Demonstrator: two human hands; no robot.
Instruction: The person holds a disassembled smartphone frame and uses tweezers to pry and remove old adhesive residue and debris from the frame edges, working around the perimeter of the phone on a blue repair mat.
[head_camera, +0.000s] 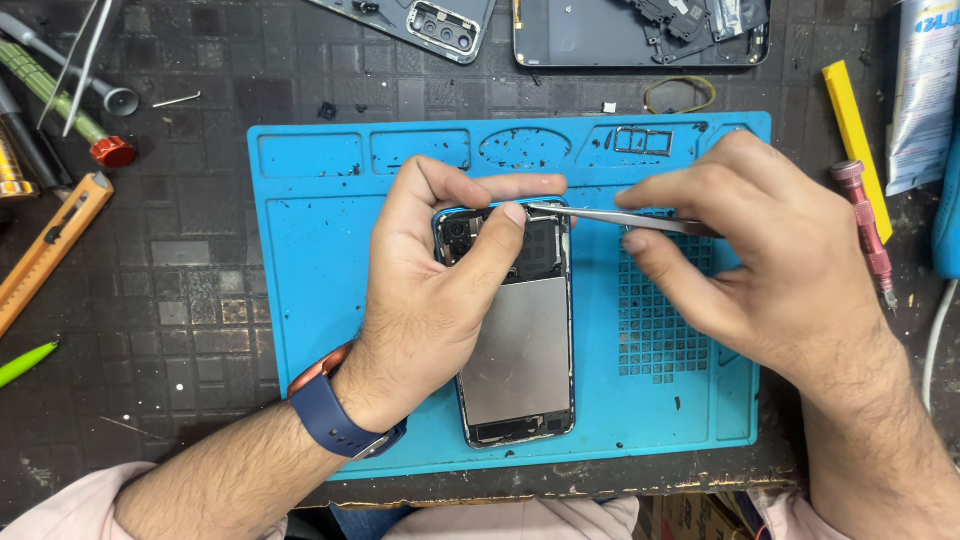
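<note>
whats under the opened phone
The opened phone lies on a blue work mat. The left hand covers its left edge, hiding the mat there.

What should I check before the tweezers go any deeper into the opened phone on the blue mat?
1. Opened phone with bare silver battery lies flat on the blue silicone work mat: ok.
2. Left hand steadies the phone, thumb on its top end: ok.
3. Right hand grips the thin metal tweezers: ok.
4. Tweezer tip at the phone's top edge by the left thumb: ok; what it touches: cannot tell.
5. Whether the tip holds a part: cannot tell.
6. Red precision screwdriver lies on the bench beside the mat's right edge: ok.
</note>
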